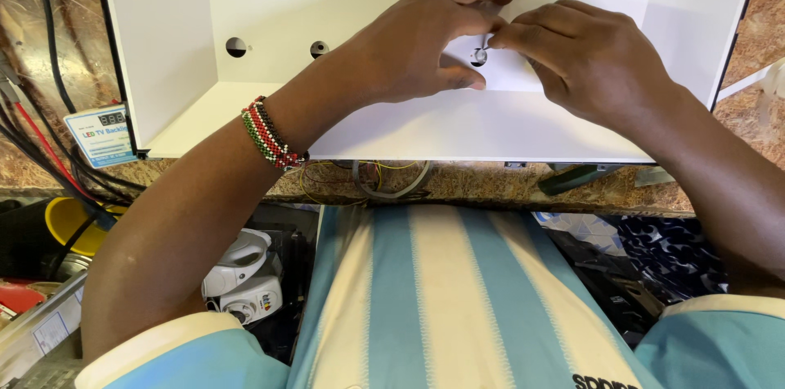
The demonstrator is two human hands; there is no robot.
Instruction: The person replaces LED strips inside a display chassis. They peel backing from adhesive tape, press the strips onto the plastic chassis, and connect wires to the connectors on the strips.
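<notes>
Head view: a white sheet panel point(491, 123) with raised side walls is laid across a speckled stone worktop point(458, 184), filling the upper half of the frame. Both hands are met at a small round fitting point(479, 55) set in the panel's back face, just right of upper centre. The left hand point(425, 37) is curled over the fitting from the left, thumb below and fingers above; the right hand point(585, 58) is brought in from the right, fingertips pinched narrowly at the fitting's edge. The fitting is mostly covered — whether it is gripped or only touched cannot be told.

Two open round holes point(236, 47) are seen in the same face, toward the upper left of the hands. A beaded wristband point(268, 134) in red, green, white and black is worn on the left wrist. A small blue-and-white tester box point(102, 134) with a digital display is placed at the left edge, beside dark cables point(49, 152). Loose coloured wires point(368, 176) are visible under the panel's front lip — at centre frame. A white appliance point(245, 274) is seen at lower left.
</notes>
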